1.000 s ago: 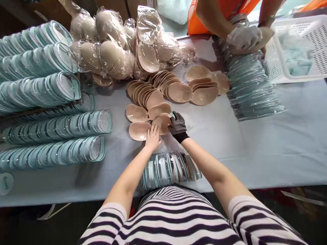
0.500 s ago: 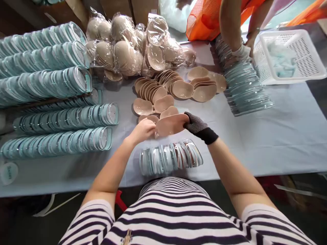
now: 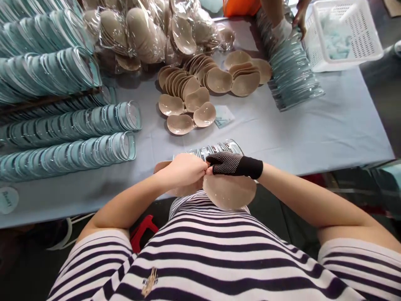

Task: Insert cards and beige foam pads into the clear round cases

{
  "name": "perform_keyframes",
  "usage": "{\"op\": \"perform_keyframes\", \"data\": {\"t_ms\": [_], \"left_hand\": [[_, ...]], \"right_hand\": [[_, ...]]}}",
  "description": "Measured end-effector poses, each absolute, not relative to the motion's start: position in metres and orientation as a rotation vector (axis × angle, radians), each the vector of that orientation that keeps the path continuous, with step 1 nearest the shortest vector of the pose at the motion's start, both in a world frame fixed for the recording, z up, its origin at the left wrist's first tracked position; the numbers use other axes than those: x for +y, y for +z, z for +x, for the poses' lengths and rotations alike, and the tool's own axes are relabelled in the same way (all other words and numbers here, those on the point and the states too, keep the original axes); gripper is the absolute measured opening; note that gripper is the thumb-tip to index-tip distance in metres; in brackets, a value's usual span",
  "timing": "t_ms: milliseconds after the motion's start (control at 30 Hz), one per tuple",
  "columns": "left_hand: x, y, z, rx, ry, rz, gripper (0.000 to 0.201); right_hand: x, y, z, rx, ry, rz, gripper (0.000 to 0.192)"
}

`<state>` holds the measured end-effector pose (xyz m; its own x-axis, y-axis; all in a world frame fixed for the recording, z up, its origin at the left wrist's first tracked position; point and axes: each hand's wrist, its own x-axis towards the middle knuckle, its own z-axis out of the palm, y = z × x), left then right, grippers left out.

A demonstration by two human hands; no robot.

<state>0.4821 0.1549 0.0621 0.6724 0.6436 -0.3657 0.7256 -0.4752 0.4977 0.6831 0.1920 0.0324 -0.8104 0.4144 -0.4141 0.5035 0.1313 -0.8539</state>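
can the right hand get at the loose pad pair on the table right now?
Probably not at once: the right hand and left hand both grip a beige pad. The loose pair itself lies uncovered past the clear shells.

Hidden and cut-off parts

The left hand (image 3: 184, 169) covers most of one beige pad (image 3: 161, 166); the co-worker's hands (image 3: 283, 27) and far bagged pads (image 3: 140, 25) run off the top edge.

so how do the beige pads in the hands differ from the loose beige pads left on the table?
The held pads are pinched between the left hand and the gloved right hand, off the table near the torso. The loose pads lie flat, untouched, mostly overlapping in rows. The held one shows a broad face; the rest look smaller, being farther off. All share beige colour and a rounded shape.
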Motion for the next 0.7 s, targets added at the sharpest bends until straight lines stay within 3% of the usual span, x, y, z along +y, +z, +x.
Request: {"op": "perform_keyframes", "data": {"t_ms": [233,700], "left_hand": [[0.129,0.040,0.482,0.945,-0.144,1.887,0.023],[0.104,0.019,0.476,0.880,-0.025,1.467,0.026]], "right_hand": [[0.150,0.024,0.690,2.344,-1.633,1.035,0.017],[0.080,-0.007,0.686,2.629,-1.546,1.485,0.020]]}}
